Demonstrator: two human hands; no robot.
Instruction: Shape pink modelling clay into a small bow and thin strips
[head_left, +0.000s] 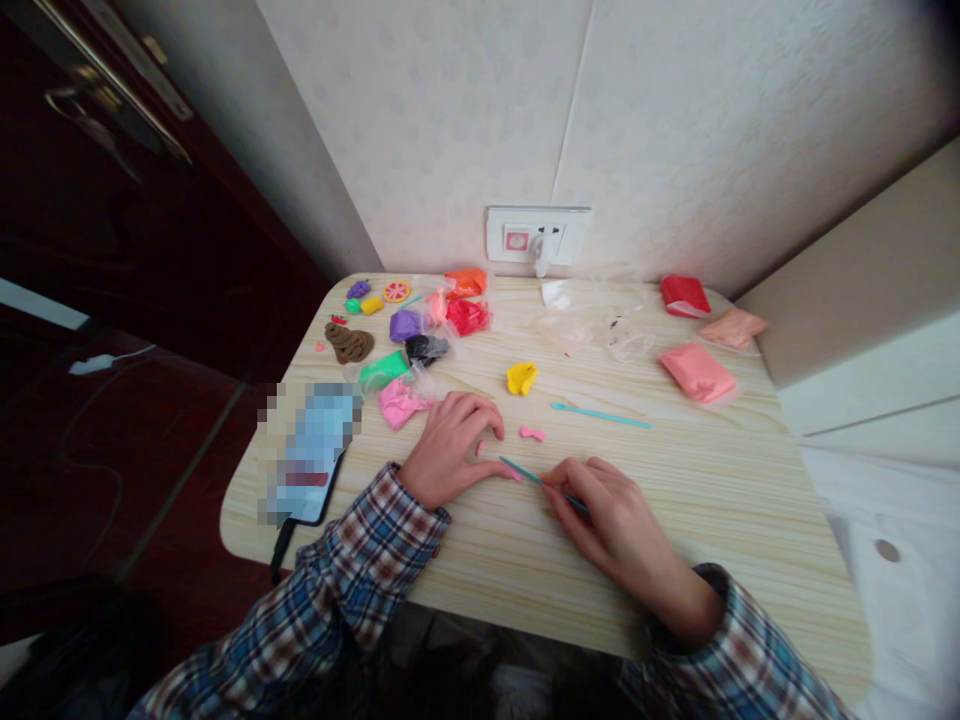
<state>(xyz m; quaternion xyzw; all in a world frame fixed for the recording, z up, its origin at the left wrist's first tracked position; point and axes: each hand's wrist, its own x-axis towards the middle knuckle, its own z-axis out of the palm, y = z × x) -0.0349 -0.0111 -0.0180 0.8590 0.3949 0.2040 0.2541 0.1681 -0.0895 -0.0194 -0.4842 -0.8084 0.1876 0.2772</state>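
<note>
My right hand (611,515) pinches a thin teal clay modelling tool (523,469), its tip pointing left. That tip lies at a small flat pink clay piece (516,476) on the table. My left hand (454,450) rests beside it, thumb and curved forefinger apart, with the thumb tip at or touching the piece. Another bit of pink clay (480,449) shows between that thumb and forefinger. Just beyond the hands lies a pink clay bow (532,433). A second teal tool (600,415) and a yellow clay lump (522,378) are farther back.
Left of my hands lie bagged clays, including pink (401,402), green (384,370) and black (426,349). A brown clay coil (349,343) and a phone (315,450) are at the left. Clear bags (589,325) and a salmon clay pack (697,373) lie rearward on the wooden table (720,480).
</note>
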